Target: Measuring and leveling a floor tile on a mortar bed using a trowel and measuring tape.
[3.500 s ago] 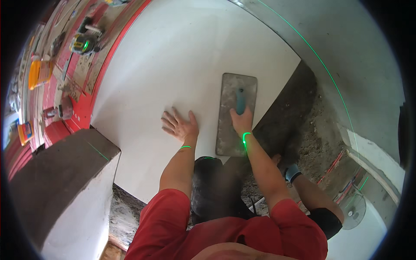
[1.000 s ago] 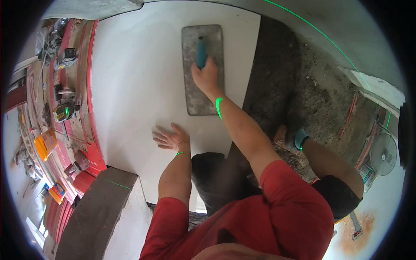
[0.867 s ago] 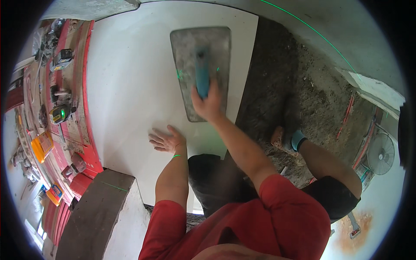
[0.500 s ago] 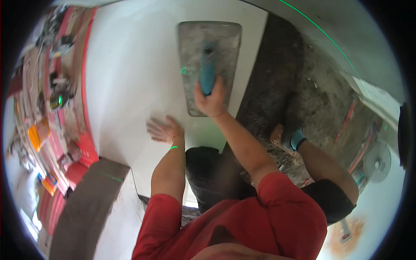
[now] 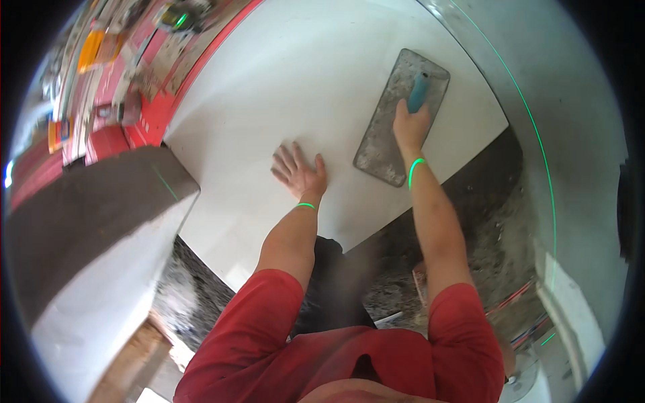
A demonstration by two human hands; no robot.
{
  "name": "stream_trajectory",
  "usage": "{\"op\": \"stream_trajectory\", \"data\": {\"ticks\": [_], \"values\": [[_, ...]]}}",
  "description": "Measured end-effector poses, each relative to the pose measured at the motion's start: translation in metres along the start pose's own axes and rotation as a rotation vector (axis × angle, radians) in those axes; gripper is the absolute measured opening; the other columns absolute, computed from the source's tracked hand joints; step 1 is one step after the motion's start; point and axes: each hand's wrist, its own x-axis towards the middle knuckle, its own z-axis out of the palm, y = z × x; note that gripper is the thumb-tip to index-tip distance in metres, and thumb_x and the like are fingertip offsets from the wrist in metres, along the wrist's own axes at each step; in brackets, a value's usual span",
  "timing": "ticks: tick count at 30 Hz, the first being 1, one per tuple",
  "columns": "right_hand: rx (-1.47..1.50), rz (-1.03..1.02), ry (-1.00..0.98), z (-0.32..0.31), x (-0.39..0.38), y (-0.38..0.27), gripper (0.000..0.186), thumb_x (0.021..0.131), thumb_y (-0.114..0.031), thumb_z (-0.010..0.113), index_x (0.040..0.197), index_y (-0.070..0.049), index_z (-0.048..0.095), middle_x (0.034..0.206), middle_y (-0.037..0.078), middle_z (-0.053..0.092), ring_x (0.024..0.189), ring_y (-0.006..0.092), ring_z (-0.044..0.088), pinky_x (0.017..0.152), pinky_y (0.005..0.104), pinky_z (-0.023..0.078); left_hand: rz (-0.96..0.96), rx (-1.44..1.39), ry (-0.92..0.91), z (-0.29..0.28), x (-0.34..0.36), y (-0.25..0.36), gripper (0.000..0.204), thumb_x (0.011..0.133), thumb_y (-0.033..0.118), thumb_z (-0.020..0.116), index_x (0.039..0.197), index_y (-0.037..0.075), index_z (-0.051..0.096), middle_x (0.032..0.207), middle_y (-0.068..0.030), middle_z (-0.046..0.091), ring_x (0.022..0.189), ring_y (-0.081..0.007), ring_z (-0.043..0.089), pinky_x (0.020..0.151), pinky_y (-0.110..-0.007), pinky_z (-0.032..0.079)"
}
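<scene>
A large glossy white tile (image 5: 248, 114) lies under both hands, its near corner over dark, rough mortar. My right hand (image 5: 411, 126) is closed round the blue handle of a long grey float (image 5: 379, 144), whose flat plate rests on the tile near the right edge. My left hand (image 5: 299, 173) lies flat on the tile with its fingers spread, to the left of the float. Its palm holds nothing. Part of the float's handle is hidden by my right hand.
Dark mortar (image 5: 480, 188) borders the tile on the right. A grey wall (image 5: 578, 101) with a green laser line rises beyond. At left stand a grey-topped ledge (image 5: 101, 201) and a red-and-pink striped surface with a laser level (image 5: 178, 19) and an orange-yellow container (image 5: 91, 50).
My view has turned, so the tile appears rotated. The float, still in my right hand, now sits further right and tilted on the tile. My left hand stays flat on the tile.
</scene>
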Motion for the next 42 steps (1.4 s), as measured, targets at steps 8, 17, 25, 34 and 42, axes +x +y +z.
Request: {"op": "stream_trajectory", "data": {"ticks": [8, 17, 25, 34, 42], "values": [[-0.248, -0.079, -0.637, 0.022, -0.018, -0.041, 0.029, 0.082, -0.019, 0.075, 0.095, 0.005, 0.065, 0.080, 0.014, 0.068, 0.070, 0.0281, 0.068, 0.068, 0.0443, 0.053, 0.180, -0.034, 0.064, -0.024, 0.024, -0.045, 0.083, 0.102, 0.066, 0.044, 0.169, 0.020, 0.026, 0.178, -0.0097, 0.015, 0.165, -0.0350, 0.005, 0.131, -0.061, 0.000], [-0.765, -0.766, -1.362, 0.062, -0.173, -0.067, 0.041, 0.083, -0.032, 0.082, 0.104, 0.000, 0.070, 0.085, 0.019, 0.072, 0.078, 0.0332, 0.071, 0.072, 0.0466, 0.055, -0.340, -0.108, 0.113, 0.022, -0.201, -0.310, 0.090, 0.095, 0.063, 0.060, 0.167, 0.016, 0.032, 0.176, -0.0108, 0.024, 0.164, -0.0345, 0.011, 0.132, -0.059, 0.003], [-0.843, -1.054, -1.595, 0.111, -0.345, -0.087, 0.039, 0.082, -0.037, 0.083, 0.100, -0.003, 0.075, 0.094, 0.023, 0.075, 0.089, 0.0431, 0.071, 0.078, 0.0492, 0.056, -0.584, -0.121, 0.116, 0.048, -0.266, -0.353, 0.089, 0.096, 0.066, 0.057, 0.166, 0.017, 0.034, 0.175, -0.0118, 0.025, 0.164, -0.0367, 0.012, 0.130, -0.062, 0.004], [-0.604, -1.291, -1.498, 0.131, -0.347, -0.074, 0.046, 0.086, -0.037, 0.082, 0.080, 0.003, 0.062, 0.068, 0.023, 0.064, 0.067, 0.0422, 0.067, 0.062, 0.0461, 0.052, -0.589, -0.152, 0.092, 0.036, -0.253, -0.351, 0.086, 0.098, 0.066, 0.053, 0.166, 0.018, 0.033, 0.176, -0.0121, 0.022, 0.164, -0.0369, 0.010, 0.130, -0.063, 0.001], [-0.106, -1.128, -1.681, 0.089, -0.378, -0.102, 0.038, 0.087, -0.028, 0.083, 0.103, 0.005, 0.073, 0.090, 0.024, 0.075, 0.080, 0.0386, 0.076, 0.070, 0.0434, 0.057, -0.579, -0.211, 0.136, 0.028, -0.256, -0.353, 0.085, 0.097, 0.065, 0.054, 0.166, 0.020, 0.033, 0.176, -0.0100, 0.022, 0.164, -0.0356, 0.010, 0.130, -0.064, 0.003]]}}
